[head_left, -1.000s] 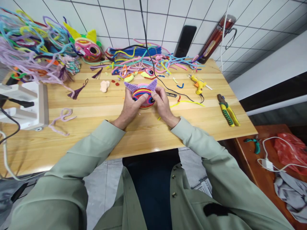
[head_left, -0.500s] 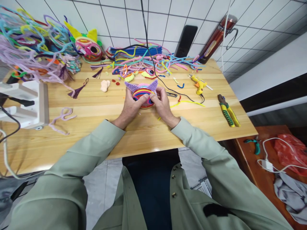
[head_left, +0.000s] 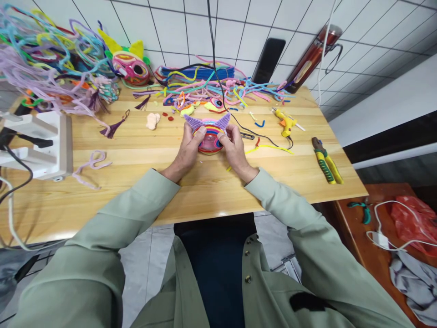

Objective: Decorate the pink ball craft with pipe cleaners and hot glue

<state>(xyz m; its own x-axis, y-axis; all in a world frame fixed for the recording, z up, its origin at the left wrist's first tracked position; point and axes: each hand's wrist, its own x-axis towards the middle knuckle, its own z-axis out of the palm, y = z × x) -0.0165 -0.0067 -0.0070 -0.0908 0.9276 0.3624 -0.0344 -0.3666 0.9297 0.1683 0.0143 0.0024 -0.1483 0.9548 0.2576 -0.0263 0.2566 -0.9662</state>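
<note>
A pale wood-grained table [head_left: 136,196] stands against a white-tiled wall [head_left: 235,23], pipe cleaners [head_left: 200,89] strewn along its back edge. Over its middle, the left hand [head_left: 186,149] and right hand [head_left: 236,149] grip opposite sides of a purple-eared animal face [head_left: 209,145] — thumbs [head_left: 200,135] on its front. A yellow glue gun [head_left: 286,123] and pliers [head_left: 327,165] lie rightward; a lower reddish-brown wooden surface [head_left: 353,232] adjoins, grey floor tiles [head_left: 136,264] below.

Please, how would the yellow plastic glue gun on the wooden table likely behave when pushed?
The yellow plastic glue gun would probably slide or pivot rather than roll, since it lies on its side. It looks like moulded plastic, so it is likely stiff and fairly light. The thin black cord that appears joined to it may drag.
</note>
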